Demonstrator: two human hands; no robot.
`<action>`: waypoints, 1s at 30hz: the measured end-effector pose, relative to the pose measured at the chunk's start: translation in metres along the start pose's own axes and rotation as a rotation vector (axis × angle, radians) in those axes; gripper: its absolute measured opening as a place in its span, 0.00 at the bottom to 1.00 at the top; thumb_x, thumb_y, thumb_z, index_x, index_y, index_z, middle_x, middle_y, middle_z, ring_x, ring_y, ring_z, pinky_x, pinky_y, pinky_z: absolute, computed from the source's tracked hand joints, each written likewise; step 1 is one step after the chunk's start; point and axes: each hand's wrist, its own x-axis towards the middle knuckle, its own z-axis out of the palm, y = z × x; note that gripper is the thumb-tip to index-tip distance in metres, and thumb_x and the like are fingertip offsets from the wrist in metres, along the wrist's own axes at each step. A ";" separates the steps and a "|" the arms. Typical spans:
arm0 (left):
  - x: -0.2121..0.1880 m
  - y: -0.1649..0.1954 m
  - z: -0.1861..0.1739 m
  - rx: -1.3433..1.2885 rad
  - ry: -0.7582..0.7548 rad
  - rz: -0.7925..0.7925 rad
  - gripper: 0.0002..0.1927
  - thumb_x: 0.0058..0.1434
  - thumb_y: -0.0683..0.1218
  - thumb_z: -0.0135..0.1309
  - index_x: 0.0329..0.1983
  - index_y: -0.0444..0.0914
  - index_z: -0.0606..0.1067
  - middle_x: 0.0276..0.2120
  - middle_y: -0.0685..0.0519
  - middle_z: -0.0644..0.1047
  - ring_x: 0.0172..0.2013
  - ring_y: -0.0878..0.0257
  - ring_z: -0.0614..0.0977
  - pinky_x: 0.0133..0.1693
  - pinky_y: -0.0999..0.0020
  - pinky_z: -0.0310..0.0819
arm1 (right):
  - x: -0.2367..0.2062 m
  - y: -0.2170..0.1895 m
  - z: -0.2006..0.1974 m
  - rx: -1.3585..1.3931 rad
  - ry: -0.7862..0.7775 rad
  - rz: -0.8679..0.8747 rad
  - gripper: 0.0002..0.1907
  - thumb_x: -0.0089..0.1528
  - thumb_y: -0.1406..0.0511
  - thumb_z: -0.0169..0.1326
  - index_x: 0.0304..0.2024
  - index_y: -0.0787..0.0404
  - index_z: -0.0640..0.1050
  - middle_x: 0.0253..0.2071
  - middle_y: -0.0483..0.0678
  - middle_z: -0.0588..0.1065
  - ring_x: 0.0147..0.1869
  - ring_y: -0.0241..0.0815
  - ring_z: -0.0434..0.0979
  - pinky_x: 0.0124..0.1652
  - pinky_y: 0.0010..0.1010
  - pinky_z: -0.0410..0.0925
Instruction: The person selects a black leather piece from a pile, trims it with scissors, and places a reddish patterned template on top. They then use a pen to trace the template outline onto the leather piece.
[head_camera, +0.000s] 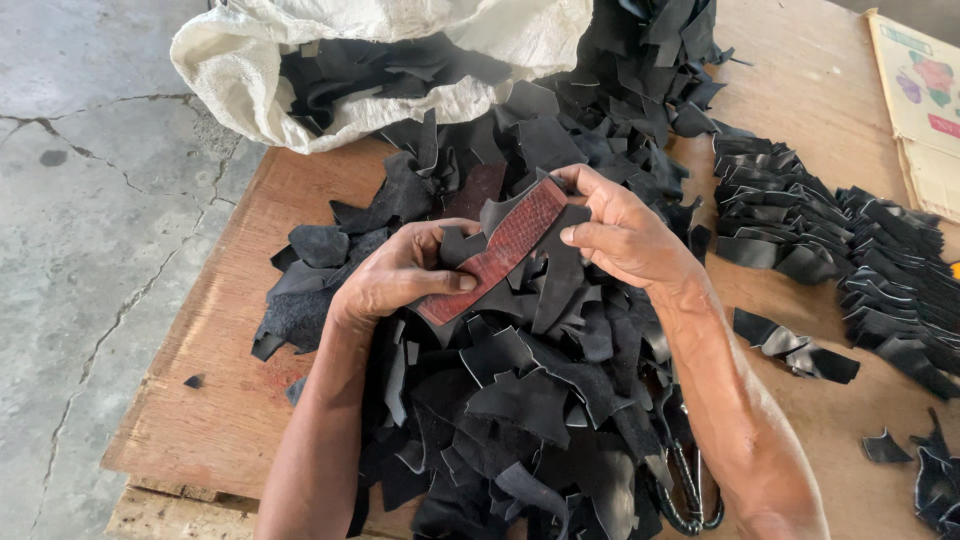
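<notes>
Head view: two bare hands hold a reddish-brown textured leather strip (492, 250) just above a heap of black leather offcuts (520, 400) on a plywood worktable (220, 380). The left hand (395, 280) is closed on the strip's lower end, thumb pressed flat on top & fingers under; the right hand (625, 235) pinches the upper end btwn thumb & fingertips, so the piece is stretched slantwise with its grain up toward the camera, apparently for a good look at it. It is the only red piece in hand; a second dark-red scrap (478, 188) lies in the heap just beyond it. Behind the heap, at the table's far edge, a white woven sack (240, 70) sags open w/ more black scraps spilling out, prob. the heap's source. Right of the heap, well apart, similar black pieces sit in overlapping rows (830, 235), looking sorted by shape. Near side of the heap, by the right forearm, black-handled scissors (690, 490) rest partly buried, close enough to grab. A printed cardboard sheet (925, 100) lies at the far right corner. Left of the table, cracked concrete floor (80, 200).
</notes>
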 end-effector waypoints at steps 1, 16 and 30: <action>0.000 -0.001 0.000 0.001 0.001 -0.002 0.30 0.58 0.32 0.61 0.64 0.27 0.69 0.40 0.52 0.81 0.40 0.70 0.81 0.45 0.75 0.78 | 0.001 0.000 0.000 -0.002 -0.001 -0.009 0.27 0.61 0.77 0.49 0.63 0.65 0.66 0.56 0.48 0.71 0.32 0.22 0.68 0.27 0.14 0.63; -0.005 0.004 -0.006 0.015 0.065 0.121 0.27 0.56 0.33 0.61 0.61 0.30 0.73 0.43 0.50 0.82 0.41 0.66 0.83 0.48 0.73 0.79 | 0.000 -0.009 -0.013 0.085 0.142 -0.108 0.27 0.58 0.78 0.49 0.61 0.65 0.66 0.53 0.53 0.73 0.50 0.39 0.80 0.50 0.29 0.78; -0.004 -0.003 -0.035 -0.571 0.301 0.509 0.33 0.59 0.32 0.58 0.68 0.26 0.65 0.53 0.38 0.78 0.49 0.57 0.85 0.55 0.64 0.82 | -0.023 -0.027 0.024 -1.011 0.153 0.025 0.25 0.62 0.63 0.59 0.62 0.55 0.71 0.61 0.54 0.75 0.67 0.53 0.75 0.63 0.44 0.67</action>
